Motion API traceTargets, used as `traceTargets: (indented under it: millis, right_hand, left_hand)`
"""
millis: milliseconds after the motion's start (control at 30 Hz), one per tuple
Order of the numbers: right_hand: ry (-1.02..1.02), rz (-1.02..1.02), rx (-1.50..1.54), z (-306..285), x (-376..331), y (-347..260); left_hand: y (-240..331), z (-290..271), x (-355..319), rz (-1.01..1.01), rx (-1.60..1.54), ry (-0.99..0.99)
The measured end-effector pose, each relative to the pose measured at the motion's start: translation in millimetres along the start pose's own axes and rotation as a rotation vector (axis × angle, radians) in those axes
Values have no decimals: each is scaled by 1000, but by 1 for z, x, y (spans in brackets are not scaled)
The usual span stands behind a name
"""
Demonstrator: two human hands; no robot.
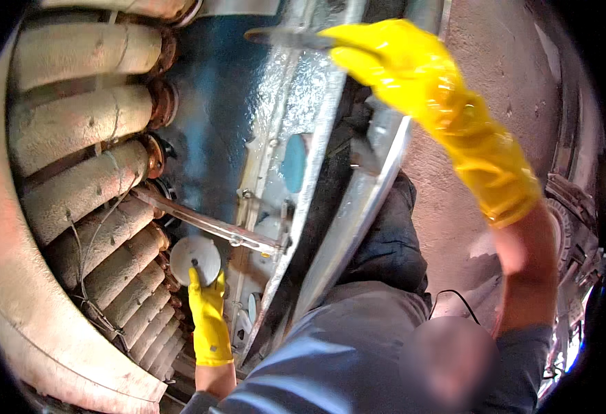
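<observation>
Long yellow rubber gloves cover both my hands. My left hand (209, 310), at the lower left, is closed on the lower edge of a pale round disc (194, 261) with a small dark spot at its middle. High up at the right of centre, my right hand (393, 62) pinches a thin dark object (282, 37) that points left and looks flat, seen edge-on; its kind is not clear. Below it, a blue disc (295, 163) rests by the wet metal surface (265, 103). Between my hands a rusty metal bar (210, 226) runs across.
A row of thick pale rollers (82, 127) with rusty ends fills the left side. Long metal rails (348, 221) slant between the wet area and my body. Rough brownish floor (468, 207) lies to the right, with a ridged wheel (562, 231) at its edge.
</observation>
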State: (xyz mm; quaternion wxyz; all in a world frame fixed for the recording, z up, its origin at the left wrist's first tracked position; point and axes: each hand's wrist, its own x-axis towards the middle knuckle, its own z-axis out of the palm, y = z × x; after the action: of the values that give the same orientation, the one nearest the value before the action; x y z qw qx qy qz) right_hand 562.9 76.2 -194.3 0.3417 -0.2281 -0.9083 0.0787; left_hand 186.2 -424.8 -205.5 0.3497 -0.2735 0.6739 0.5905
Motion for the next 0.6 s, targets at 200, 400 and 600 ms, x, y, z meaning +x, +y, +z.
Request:
traceTargets:
  millis: [200, 400, 600]
  right_hand:
    - [102, 379, -15, 20, 21, -19]
    - [361, 506, 317, 20, 28, -12]
    - [351, 986, 1133, -71, 5, 21]
  left_hand:
    - [21, 15, -79, 506, 275, 0]
    - [-8, 135, -140, 946, 568, -274]
    - [-60, 305, -216, 1726, 1041, -381]
